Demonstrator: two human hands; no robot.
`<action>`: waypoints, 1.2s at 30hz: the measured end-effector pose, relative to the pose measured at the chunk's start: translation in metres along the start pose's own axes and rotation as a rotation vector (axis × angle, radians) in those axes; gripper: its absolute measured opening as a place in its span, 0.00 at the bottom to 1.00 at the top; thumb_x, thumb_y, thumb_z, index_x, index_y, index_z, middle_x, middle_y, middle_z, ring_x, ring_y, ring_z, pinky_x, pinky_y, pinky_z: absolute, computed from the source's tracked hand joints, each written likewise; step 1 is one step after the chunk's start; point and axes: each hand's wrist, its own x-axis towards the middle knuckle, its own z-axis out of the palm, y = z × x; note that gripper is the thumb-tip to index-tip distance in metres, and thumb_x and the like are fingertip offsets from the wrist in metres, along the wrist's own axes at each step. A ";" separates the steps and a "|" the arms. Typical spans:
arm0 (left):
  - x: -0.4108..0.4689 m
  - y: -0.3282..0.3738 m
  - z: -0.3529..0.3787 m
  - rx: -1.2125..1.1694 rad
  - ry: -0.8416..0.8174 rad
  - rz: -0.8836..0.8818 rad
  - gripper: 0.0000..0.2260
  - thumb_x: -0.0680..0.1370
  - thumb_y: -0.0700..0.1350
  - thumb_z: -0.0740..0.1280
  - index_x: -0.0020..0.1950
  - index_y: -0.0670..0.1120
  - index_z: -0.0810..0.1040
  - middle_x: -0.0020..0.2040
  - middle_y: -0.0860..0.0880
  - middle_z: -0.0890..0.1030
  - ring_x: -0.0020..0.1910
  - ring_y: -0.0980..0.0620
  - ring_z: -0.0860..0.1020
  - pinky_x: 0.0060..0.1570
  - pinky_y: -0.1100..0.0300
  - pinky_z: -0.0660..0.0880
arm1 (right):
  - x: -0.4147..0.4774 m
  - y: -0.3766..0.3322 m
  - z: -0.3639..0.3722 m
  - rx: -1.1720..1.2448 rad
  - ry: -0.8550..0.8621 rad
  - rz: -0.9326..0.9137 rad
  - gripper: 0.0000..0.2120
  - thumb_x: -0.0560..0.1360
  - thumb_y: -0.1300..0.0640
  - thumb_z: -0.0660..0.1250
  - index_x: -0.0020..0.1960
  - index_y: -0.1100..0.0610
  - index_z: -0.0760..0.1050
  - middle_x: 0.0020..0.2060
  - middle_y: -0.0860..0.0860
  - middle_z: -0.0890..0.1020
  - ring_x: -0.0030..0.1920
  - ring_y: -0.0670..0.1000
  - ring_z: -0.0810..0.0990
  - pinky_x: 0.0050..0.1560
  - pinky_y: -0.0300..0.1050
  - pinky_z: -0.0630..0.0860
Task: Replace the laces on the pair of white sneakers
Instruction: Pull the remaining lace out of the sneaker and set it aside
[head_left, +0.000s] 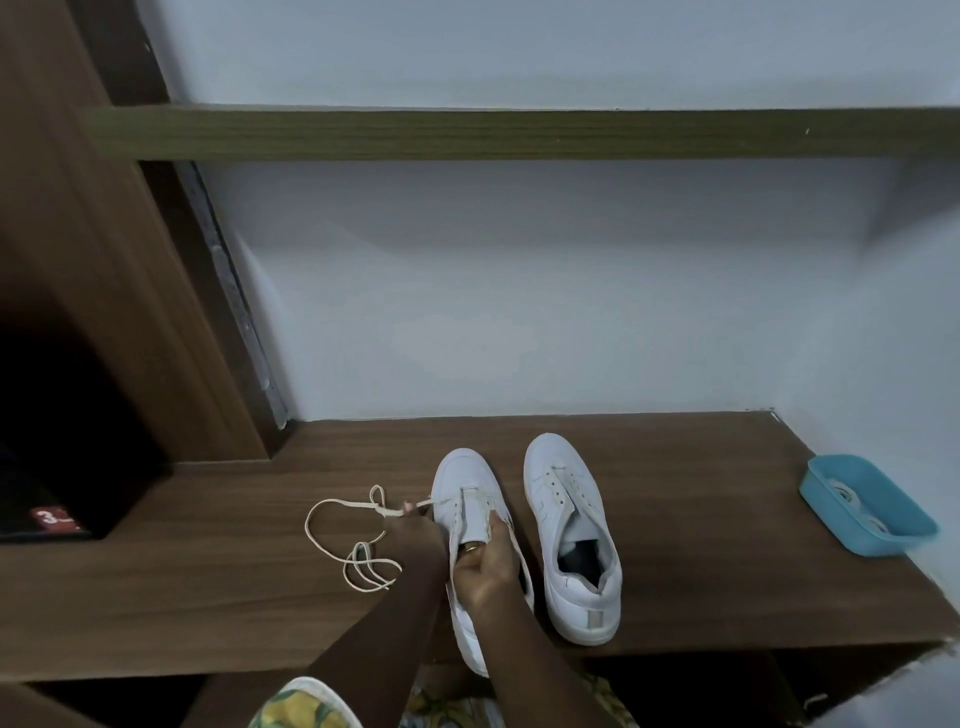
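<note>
Left hand (418, 535) pinching cream lace (383, 509) just left of left sneaker (467, 478), in middle of wooden surface (701, 519). Right hand (485, 569) gripping shoe's upper near tongue.

Advice: keeping shoe pinned, drawing lace flat and straight through eyelet, not twisting.

Lace flat, woven, limp, lying in loops on left. Sneakers smooth, matte white; right sneaker (550, 462) sitting unlaced. Blue plastic tray (826, 514) standing far right.

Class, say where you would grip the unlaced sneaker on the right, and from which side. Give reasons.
Probably the heel collar of the unlaced sneaker, from above on the near side: it stands upright, heel towards the person, mouth open, other sneaker close left.
</note>
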 end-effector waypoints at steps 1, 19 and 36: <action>-0.002 0.004 0.000 -0.087 -0.048 -0.046 0.20 0.76 0.54 0.55 0.62 0.45 0.72 0.54 0.41 0.80 0.53 0.40 0.78 0.58 0.43 0.74 | 0.002 0.000 -0.001 0.002 0.024 -0.011 0.21 0.75 0.52 0.67 0.64 0.63 0.74 0.57 0.61 0.80 0.60 0.59 0.78 0.66 0.55 0.71; -0.068 0.049 -0.038 -0.161 -0.317 0.167 0.13 0.75 0.50 0.69 0.49 0.40 0.82 0.42 0.44 0.83 0.42 0.49 0.78 0.45 0.59 0.72 | -0.046 -0.014 0.015 -1.122 0.234 -0.417 0.21 0.69 0.49 0.62 0.52 0.64 0.77 0.43 0.56 0.81 0.43 0.57 0.79 0.45 0.48 0.78; -0.063 0.050 -0.033 -0.028 -0.164 0.104 0.17 0.81 0.50 0.60 0.50 0.36 0.78 0.47 0.38 0.82 0.51 0.38 0.79 0.55 0.50 0.72 | -0.061 -0.042 0.002 -2.195 0.081 -1.361 0.16 0.56 0.64 0.80 0.41 0.54 0.81 0.38 0.53 0.81 0.35 0.53 0.81 0.31 0.43 0.77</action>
